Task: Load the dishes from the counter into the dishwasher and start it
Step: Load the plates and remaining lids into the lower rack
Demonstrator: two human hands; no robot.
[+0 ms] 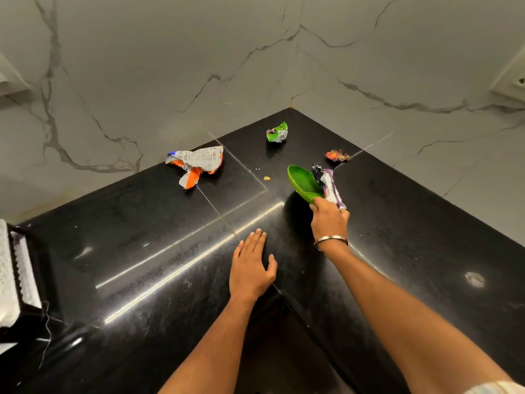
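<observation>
The right hand (329, 220), a metal bangle (331, 239) on its wrist, grips the near rim of a green plastic bowl (304, 182), fingers curled round it together with a crumpled purple-and-white wrapper (329, 184) that lies against the bowl's right side. The bowl is tilted, its open side turned to the left and up, and its inside looks bare. It is held over the black stone counter (170, 251), near the corner. The left hand (251, 268) rests flat on the counter, fingers straight and together, holding nothing. Farther back lie an orange-and-white crumpled packet (197, 166), a green wrapper (277, 132), a small red-and-black wrapper (337, 155) and a crumb (266, 178). A white cloth (11, 274) shows at the left edge
</observation>
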